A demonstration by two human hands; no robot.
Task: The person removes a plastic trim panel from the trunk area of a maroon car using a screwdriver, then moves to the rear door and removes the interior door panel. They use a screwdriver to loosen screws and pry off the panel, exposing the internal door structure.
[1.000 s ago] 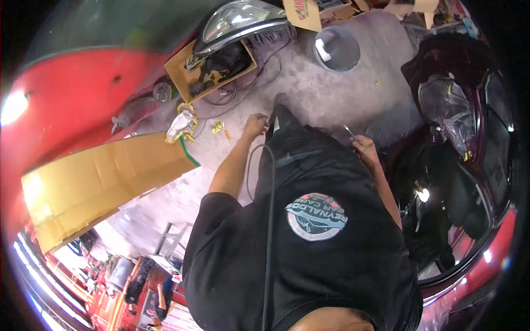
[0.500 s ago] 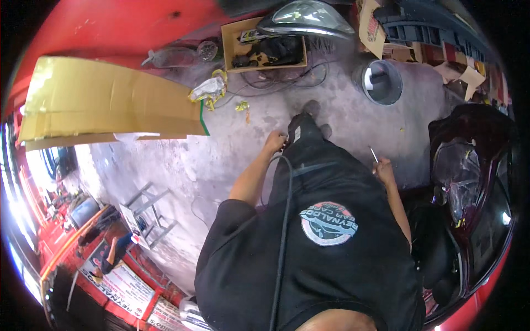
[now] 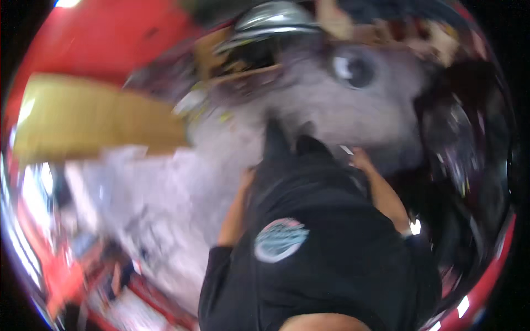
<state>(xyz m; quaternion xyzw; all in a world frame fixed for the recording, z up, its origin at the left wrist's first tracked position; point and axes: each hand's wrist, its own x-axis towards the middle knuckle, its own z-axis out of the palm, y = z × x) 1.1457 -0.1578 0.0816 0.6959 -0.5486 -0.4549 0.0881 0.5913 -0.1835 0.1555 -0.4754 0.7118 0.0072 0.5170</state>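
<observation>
The whole picture is smeared by motion. My right hand (image 3: 361, 159) is closed around a slim light-coloured tool (image 3: 346, 149), whose tip sticks out toward the floor; its kind is too blurred to tell. Close against my dark trouser leg hangs my left hand (image 3: 248, 176), its fingers blurred and partly lost against the cloth. Whether it holds anything does not show.
A large brown cardboard panel (image 3: 94, 118) spans the left. Ahead stand an open cardboard box (image 3: 207, 52), a rounded car lamp (image 3: 273, 19) and a dark bucket (image 3: 361, 71). At my right is a large dark car panel (image 3: 464, 88).
My view has swung and blurred. Both hands have come nearer to my body, and the right one still holds the slim tool. The black cable across my shirt no longer shows.
</observation>
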